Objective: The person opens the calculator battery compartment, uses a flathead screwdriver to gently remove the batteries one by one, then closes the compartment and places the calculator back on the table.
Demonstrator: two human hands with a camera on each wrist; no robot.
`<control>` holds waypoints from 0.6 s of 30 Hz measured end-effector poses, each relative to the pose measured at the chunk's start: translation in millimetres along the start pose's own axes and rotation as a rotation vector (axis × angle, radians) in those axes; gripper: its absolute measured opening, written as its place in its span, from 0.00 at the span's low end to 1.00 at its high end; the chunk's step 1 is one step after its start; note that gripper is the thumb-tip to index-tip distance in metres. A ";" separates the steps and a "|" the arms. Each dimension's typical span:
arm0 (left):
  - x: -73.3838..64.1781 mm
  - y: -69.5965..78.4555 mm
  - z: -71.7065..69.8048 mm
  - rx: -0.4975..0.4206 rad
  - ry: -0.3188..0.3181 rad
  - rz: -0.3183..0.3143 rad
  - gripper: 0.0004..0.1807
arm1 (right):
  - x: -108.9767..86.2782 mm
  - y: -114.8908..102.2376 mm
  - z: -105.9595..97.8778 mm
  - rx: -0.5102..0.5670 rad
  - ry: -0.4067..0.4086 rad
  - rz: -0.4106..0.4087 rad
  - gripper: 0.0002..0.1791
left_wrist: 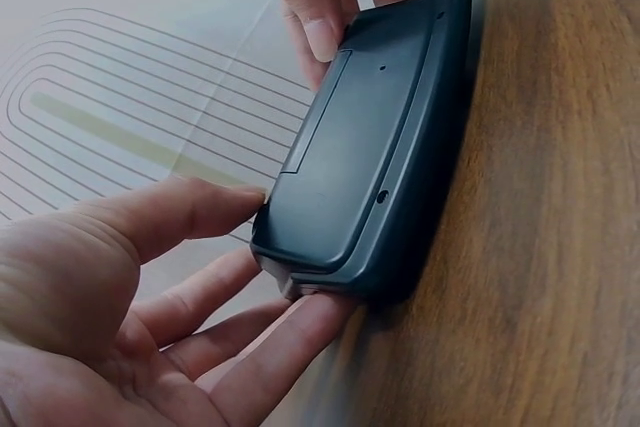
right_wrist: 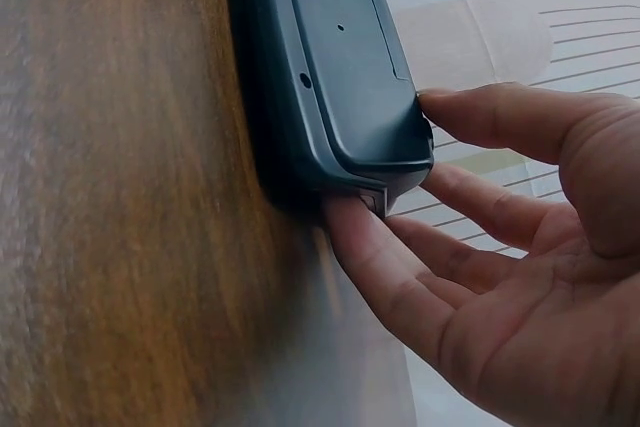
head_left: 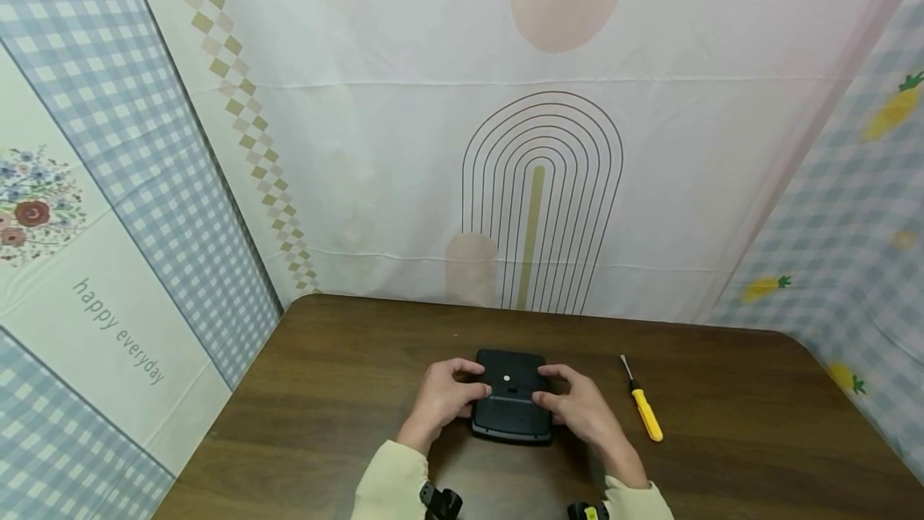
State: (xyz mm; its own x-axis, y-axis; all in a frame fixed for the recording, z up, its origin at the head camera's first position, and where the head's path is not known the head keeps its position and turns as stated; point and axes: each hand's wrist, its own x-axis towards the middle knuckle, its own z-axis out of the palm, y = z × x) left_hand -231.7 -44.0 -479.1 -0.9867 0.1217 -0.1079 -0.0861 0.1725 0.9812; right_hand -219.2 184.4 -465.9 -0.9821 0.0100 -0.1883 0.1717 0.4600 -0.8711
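A black calculator [head_left: 514, 420] lies back side up between the two hands, over the wooden table. Its back shows a battery cover outline, small screw holes and a white dot. My left hand [head_left: 442, 396] grips its left side, thumb on the back and fingers around the edge and underneath. On the opposite side my right hand [head_left: 580, 406] holds it the same way. In the left wrist view the calculator [left_wrist: 350, 167] is tilted, with fingertips under its end. The right wrist view shows the right thumb against the calculator's [right_wrist: 345, 77] edge. Its front face is hidden.
A screwdriver [head_left: 646, 414] with a yellow handle lies on the table [head_left: 325, 392] to the right of the right hand. Behind the table hangs a white printed cloth [head_left: 375, 183], with blue checked cloth on both sides.
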 end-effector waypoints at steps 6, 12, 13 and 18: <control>-1.7 0.8 -0.6 0.001 -0.004 0.007 0.19 | -0.4 1.1 0.7 -0.010 0.006 -0.004 0.27; 0.6 -2.4 -0.6 0.009 -0.005 0.007 0.19 | -1.2 1.1 0.8 -0.011 0.010 -0.010 0.26; 0.8 -2.7 -0.6 0.012 -0.004 0.006 0.19 | -1.3 1.0 0.8 -0.013 0.011 -0.011 0.26; 0.0 -2.6 -1.0 0.023 -0.003 0.000 0.19 | -1.6 1.3 0.6 -0.026 0.015 -0.018 0.25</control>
State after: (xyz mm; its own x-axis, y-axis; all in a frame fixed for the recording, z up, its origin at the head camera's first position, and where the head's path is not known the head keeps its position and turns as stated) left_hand -231.6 -45.4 -481.4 -0.9863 0.1243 -0.1081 -0.0825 0.1952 0.9773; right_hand -217.3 184.5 -467.0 -0.9861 0.0146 -0.1657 0.1520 0.4835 -0.8621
